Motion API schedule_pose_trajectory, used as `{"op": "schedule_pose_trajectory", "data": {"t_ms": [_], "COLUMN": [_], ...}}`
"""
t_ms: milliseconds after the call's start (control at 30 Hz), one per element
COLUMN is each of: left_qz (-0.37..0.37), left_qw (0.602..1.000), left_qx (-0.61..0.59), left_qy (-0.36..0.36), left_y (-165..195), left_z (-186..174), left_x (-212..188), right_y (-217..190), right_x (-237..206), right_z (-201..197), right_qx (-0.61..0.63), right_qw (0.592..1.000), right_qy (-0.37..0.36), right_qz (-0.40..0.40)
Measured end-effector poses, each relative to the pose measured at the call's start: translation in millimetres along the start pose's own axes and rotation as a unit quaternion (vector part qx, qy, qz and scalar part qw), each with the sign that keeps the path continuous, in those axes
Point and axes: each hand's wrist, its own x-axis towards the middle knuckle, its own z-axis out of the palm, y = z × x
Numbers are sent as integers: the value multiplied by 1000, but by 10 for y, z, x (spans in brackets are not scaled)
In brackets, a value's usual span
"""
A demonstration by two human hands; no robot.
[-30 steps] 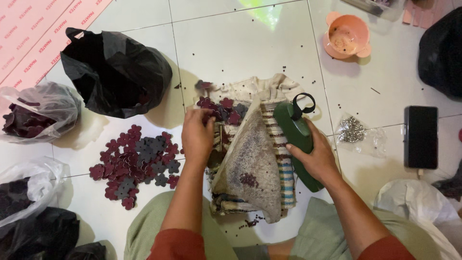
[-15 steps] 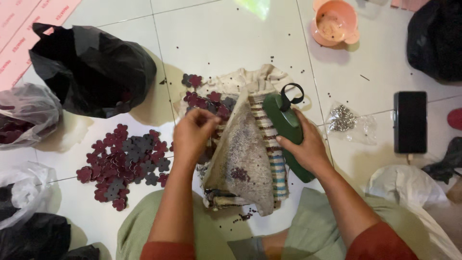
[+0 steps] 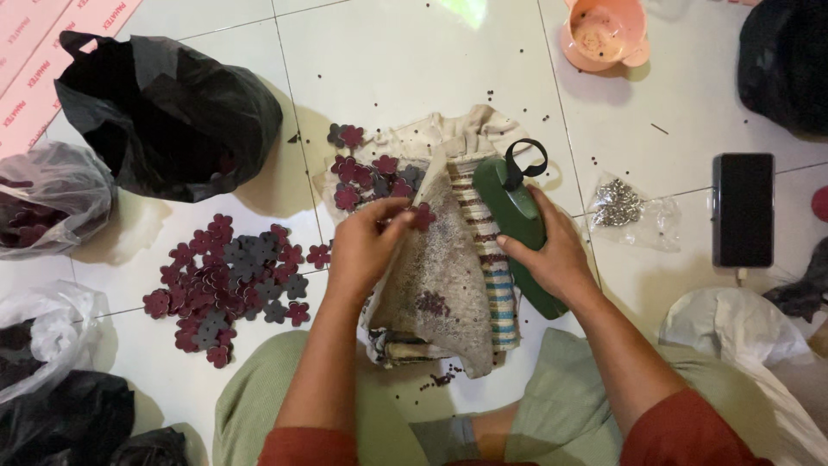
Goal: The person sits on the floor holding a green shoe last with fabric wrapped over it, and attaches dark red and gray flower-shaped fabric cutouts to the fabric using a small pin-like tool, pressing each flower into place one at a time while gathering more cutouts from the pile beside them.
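Note:
My left hand [image 3: 366, 250] pinches a small maroon flower-shaped piece [image 3: 423, 216] over a speckled cloth pad [image 3: 440, 285] lying on striped fabric [image 3: 492, 259]. My right hand [image 3: 552, 259] grips a dark green tool [image 3: 513, 216] with a black loop handle at its far end, resting along the pad's right side. More maroon and grey flower pieces [image 3: 371, 177] lie on cream cloth just beyond the pad. Another maroon piece [image 3: 431, 304] sits on the pad.
A pile of maroon and grey flower pieces [image 3: 228, 285] lies on the white tile floor at left. Black plastic bag [image 3: 164, 116] upper left, clear bags [image 3: 47, 203] far left. Pink bowl [image 3: 604, 34] at top, bag of metal bits [image 3: 621, 207], black phone [image 3: 742, 210] right.
My left hand has drawn back from the flower pieces on the cloth toward the pad with one maroon piece. The right hand keeps its hold on the green tool.

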Motion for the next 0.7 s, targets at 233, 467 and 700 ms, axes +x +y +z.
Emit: {"op": "schedule_pose_trajectory", "data": {"t_ms": [233, 467, 700], "left_qz": [-43, -38, 145], "left_qw": [988, 996, 971], "left_qx": [85, -14, 118], "left_qy": [120, 84, 146], "left_y": [-398, -319, -121], "left_z": [-157, 76, 315], "left_x": [-10, -54, -69], "right_y": [-26, 5, 52], "right_x": [0, 6, 1], "right_z": [-19, -2, 12], "right_qx": [-1, -1, 4], "right_qw": [1000, 1000, 1000], "right_qy": [-9, -8, 0], "right_qz": [14, 11, -10]}}
